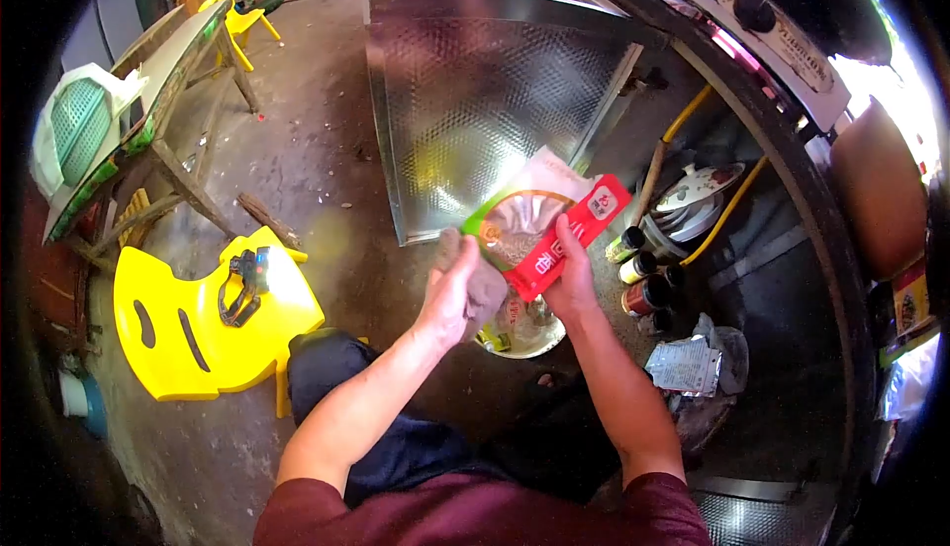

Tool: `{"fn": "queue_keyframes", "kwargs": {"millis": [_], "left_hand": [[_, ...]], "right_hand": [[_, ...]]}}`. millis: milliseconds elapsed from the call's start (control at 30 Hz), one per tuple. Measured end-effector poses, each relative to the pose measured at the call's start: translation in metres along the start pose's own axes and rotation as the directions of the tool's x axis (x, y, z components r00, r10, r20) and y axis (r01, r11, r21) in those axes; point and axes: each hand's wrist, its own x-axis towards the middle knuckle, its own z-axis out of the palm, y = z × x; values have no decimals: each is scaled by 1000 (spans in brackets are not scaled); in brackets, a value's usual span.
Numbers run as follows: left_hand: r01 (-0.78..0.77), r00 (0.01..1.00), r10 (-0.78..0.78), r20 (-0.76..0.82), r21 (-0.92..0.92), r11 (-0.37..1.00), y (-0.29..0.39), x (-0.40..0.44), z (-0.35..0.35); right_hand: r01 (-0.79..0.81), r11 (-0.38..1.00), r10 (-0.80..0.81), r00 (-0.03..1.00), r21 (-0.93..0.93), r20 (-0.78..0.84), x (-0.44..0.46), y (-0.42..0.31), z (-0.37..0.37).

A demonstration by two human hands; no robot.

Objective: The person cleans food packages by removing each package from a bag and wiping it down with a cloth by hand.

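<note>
A red and white food packet with a green edge point(554, 249) is held up in front of me, tilted, with its printed side showing. My right hand point(571, 277) grips its lower right part, the thumb on the red strip. A grey-brown cloth point(483, 294) is bunched in my left hand point(450, 294), which presses against the packet's left edge. Below both hands, a round pale basin point(539, 340) holds some packets, partly hidden by the hands and the cloth.
A yellow chair point(188, 323) with a black strapped object point(242, 289) stands left. A metal panel door point(495, 100) lies ahead. Jars point(643, 294), pot lids point(698, 195) and a silvery packet point(685, 366) sit right. A table point(148, 110) stands upper left.
</note>
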Motion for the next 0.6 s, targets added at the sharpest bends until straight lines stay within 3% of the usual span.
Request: {"fn": "queue_keyframes", "kwargs": {"millis": [67, 133, 167, 200, 233, 267, 300, 333, 400, 467, 500, 533, 567, 600], "left_hand": [[-45, 998, 46, -54, 20, 999, 5, 5, -13], [-338, 941, 339, 7, 106, 935, 17, 2, -7], [-460, 888, 448, 105, 226, 859, 19, -6, 1], [-573, 819, 532, 215, 330, 750, 24, -18, 12], [-643, 756, 506, 415, 329, 692, 20, -19, 4], [-703, 704, 499, 505, 400, 587, 10, -23, 7], [-762, 644, 487, 590, 446, 469, 2, -27, 12], [-750, 657, 371, 656, 518, 411, -7, -28, 11], [-776, 577, 349, 738, 629, -47, -16, -20, 13], [-662, 701, 401, 590, 747, 60, -9, -5, 17], [-581, 767, 409, 495, 806, 115, -5, 7, 17], [-492, 823, 412, 391, 853, 174, -4, 18, 16], [-561, 778, 495, 388, 783, 269, -7, 29, 7], [-555, 773, 521, 364, 785, 276, -7, 35, 4]], "right_hand": [[125, 992, -124, 991, 26, -44, -4, -13, 8], [222, 975, -222, 974, -11, -35, -2, -19, 9], [272, 961, -275, 959, -51, -69, 7, -13, -2], [221, 973, -227, 970, -67, -89, 11, -8, -7], [170, 982, -178, 978, -82, -110, 13, -2, -9], [115, 988, -128, 983, -99, -133, 13, 4, -10], [168, 972, -179, 982, -162, -60, 6, 10, 5], [14, 993, -15, 1000, -120, -9, -9, 10, 21], [-174, 962, 151, 981, 212, 118, -9, 35, 17], [-416, 701, 121, 869, 579, 479, -2, 58, -15], [-231, 901, 111, 941, 368, 321, -19, 51, 18], [-58, 995, 44, 985, 82, 164, -29, 49, 37], [-54, 997, 44, 987, 58, 156, -28, 55, 34], [-68, 997, 64, 984, 21, 167, -31, 56, 35]]}}
